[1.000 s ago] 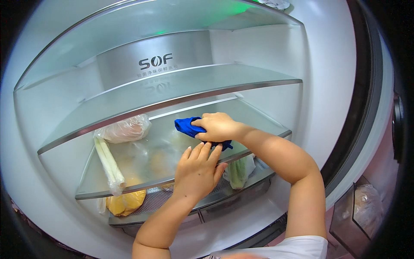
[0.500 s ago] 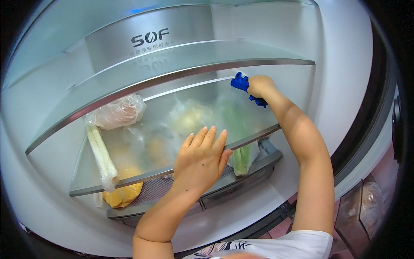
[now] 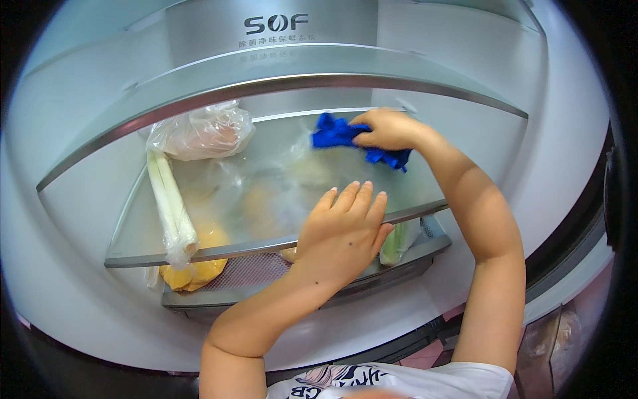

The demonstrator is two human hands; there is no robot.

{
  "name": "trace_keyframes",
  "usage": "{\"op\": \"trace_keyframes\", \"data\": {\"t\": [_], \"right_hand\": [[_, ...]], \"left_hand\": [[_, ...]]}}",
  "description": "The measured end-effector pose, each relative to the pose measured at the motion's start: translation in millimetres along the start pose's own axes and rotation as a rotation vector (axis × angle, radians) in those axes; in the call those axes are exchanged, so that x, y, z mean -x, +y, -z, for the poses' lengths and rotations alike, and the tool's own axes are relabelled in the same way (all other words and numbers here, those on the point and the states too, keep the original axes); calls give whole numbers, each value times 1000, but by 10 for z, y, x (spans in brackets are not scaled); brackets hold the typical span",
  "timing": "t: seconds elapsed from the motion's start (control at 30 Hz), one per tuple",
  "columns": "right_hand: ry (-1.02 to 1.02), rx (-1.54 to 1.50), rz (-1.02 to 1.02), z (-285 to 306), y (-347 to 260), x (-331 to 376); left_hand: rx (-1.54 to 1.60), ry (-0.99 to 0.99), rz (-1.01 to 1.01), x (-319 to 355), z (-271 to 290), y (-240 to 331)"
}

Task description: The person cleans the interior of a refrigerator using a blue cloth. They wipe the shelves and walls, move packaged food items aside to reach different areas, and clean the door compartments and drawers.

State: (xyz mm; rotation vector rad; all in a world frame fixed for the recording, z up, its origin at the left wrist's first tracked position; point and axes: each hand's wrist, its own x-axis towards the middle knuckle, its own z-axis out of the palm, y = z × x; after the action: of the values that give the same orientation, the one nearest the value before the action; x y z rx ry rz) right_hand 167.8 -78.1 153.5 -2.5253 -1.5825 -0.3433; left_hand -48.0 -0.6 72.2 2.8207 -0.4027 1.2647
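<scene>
**Two hands on a glass refrigerator shelf, head view**

The right hand (image 3: 389,128), at 1 o'clock from frame centre, is clenched over a blue cloth (image 3: 345,136) and presses it onto the rear part of the glass shelf (image 3: 399,189). The cloth lies bunched under the fingers, its ends showing at 9 and 5 o'clock of the hand. The left hand (image 3: 342,233), near centre, rests flat and grasps nothing, fingers spread over the shelf's front edge. At 10 o'clock of it a clear plastic bag (image 3: 199,130) sits on the shelf, with pale leek stalks (image 3: 169,206) just below. Under the glass, a drawer (image 3: 399,266) holds yellow produce (image 3: 193,272) at 8 o'clock and a green vegetable (image 3: 397,243) at 3 o'clock
</scene>
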Motion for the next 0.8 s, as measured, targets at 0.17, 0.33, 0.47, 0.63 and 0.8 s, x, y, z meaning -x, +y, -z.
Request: {"op": "trace_keyframes", "data": {"t": [0.17,0.33,0.47,0.63,0.8], "right_hand": [[-64,327,-591,-87,630,-142],[-196,339,-486,-182,242,-595],[-137,199,-237,-324,-313,-908],[-189,-13,-115,-291,-845,-1009],[-202,-16,84,-182,-1071,-723]], "left_hand": [[14,19,-12,6,-41,7],[41,52,-13,17,-76,-6],[48,76,-22,31,-95,-6],[99,-29,-6,17,-48,14],[88,7,-18,20,-94,26]]}}
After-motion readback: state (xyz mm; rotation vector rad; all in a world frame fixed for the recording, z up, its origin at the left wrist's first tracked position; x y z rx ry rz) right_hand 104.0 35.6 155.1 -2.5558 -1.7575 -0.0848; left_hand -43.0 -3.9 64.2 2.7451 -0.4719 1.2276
